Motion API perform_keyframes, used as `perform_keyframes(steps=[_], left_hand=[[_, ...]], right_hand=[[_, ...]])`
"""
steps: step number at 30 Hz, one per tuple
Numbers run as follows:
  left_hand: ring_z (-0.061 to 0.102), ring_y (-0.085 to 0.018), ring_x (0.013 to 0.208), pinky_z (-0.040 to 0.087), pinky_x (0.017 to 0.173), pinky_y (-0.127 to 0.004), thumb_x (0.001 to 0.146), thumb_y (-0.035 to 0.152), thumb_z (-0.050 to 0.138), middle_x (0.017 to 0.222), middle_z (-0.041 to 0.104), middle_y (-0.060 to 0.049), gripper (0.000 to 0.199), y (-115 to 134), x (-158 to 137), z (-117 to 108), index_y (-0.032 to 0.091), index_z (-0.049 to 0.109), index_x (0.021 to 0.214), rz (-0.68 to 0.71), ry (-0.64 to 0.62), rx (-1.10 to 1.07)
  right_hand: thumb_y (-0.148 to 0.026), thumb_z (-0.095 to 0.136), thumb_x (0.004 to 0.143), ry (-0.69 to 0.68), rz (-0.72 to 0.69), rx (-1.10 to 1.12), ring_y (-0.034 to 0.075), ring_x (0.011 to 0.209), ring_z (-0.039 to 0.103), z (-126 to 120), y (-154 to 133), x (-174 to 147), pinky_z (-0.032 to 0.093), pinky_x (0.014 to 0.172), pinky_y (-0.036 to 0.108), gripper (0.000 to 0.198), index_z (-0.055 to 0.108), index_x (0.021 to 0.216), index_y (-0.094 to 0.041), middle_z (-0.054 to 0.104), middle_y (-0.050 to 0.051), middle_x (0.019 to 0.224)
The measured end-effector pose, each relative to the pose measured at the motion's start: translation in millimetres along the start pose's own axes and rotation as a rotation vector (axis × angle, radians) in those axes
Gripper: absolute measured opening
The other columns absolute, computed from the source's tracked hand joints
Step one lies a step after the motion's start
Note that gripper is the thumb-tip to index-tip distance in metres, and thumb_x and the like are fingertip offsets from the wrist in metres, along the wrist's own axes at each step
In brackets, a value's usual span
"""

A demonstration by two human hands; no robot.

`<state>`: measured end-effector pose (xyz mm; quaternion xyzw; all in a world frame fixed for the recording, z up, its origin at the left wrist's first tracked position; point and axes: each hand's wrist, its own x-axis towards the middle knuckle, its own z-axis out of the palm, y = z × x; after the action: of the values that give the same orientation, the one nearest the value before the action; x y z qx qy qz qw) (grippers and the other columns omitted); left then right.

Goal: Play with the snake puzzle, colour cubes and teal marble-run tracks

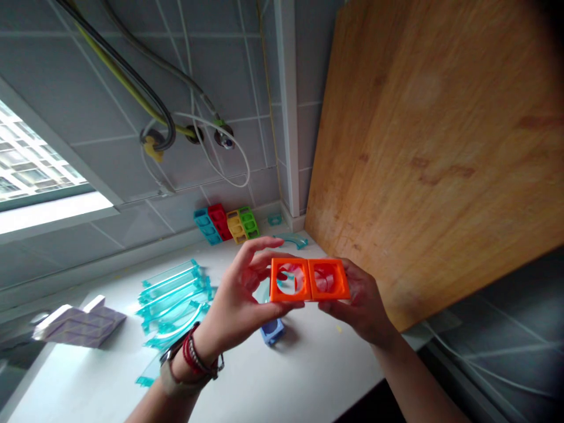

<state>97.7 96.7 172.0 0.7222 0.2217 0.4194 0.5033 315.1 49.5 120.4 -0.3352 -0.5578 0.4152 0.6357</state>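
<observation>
Two orange hollow blocks (310, 282) with round openings sit side by side, held up above the white tabletop. My left hand (251, 288) grips the left end, thumb below and fingers behind. At the right end, my right hand (359, 299) is closed on the same pair, its thumb along the lower edge. Whether the two blocks are joined or only touching, I cannot tell. Beneath them on the table a blue block (272, 332) shows in part, its upper side hidden by my left hand and the orange blocks.
Turquoise track pieces (176, 299) lie left on the white table (308, 376). Blue, red, yellow and green blocks (227, 224) stand against the wall. A curved turquoise piece (293, 241) lies behind my hands. A wooden board (432, 147) leans at right; a pale purple object (81, 323) stands left.
</observation>
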Motion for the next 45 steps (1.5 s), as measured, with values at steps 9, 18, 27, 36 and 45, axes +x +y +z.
perform_keyframes(steps=[9,18,27,36,45], left_hand=[[0.069,-0.028,0.120,0.061,0.094,-0.034,0.075,0.016,0.090,0.131,0.070,-0.012,0.072,-16.8,10.4,5.2,0.023,0.050,0.134,-0.219,0.032,-0.252],[0.076,-0.025,0.106,0.062,0.091,-0.035,0.075,0.020,0.091,0.114,0.077,-0.008,0.064,-19.8,13.1,7.6,0.021,0.054,0.128,-0.298,0.129,-0.292],[0.077,-0.020,0.099,0.063,0.089,-0.029,0.078,0.021,0.090,0.112,0.079,-0.008,0.056,-15.6,15.0,8.0,0.018,0.056,0.122,-0.311,0.169,-0.320],[0.077,-0.024,0.102,0.063,0.091,-0.035,0.081,0.026,0.088,0.115,0.079,-0.010,0.055,-17.4,13.7,9.3,0.019,0.055,0.125,-0.335,0.184,-0.320],[0.074,-0.023,0.109,0.060,0.094,-0.032,0.079,0.020,0.087,0.125,0.074,-0.011,0.062,-18.6,13.5,6.7,0.019,0.058,0.134,-0.290,0.207,-0.320]], right_hand=[[-0.035,0.084,0.084,0.098,0.119,0.162,0.027,0.109,0.073,6.1,18.2,3.2,0.060,0.095,0.042,0.038,0.071,0.118,-0.026,0.077,0.006,0.116],[-0.042,0.081,0.086,0.112,0.156,0.208,0.028,0.112,0.071,8.7,24.6,2.9,0.059,0.095,0.043,0.039,0.069,0.120,-0.025,0.076,0.008,0.120],[-0.043,0.084,0.083,0.032,0.150,0.210,0.029,0.123,0.067,12.0,20.7,5.0,0.055,0.105,0.046,0.052,0.066,0.129,-0.027,0.072,0.009,0.131],[-0.045,0.080,0.086,0.116,0.149,0.175,0.030,0.121,0.068,16.2,25.4,3.6,0.056,0.103,0.047,0.045,0.067,0.125,-0.026,0.074,0.008,0.129],[-0.039,0.080,0.086,0.124,0.150,0.238,0.027,0.108,0.071,19.9,28.8,2.0,0.058,0.096,0.042,0.036,0.070,0.118,-0.026,0.076,0.007,0.121]])
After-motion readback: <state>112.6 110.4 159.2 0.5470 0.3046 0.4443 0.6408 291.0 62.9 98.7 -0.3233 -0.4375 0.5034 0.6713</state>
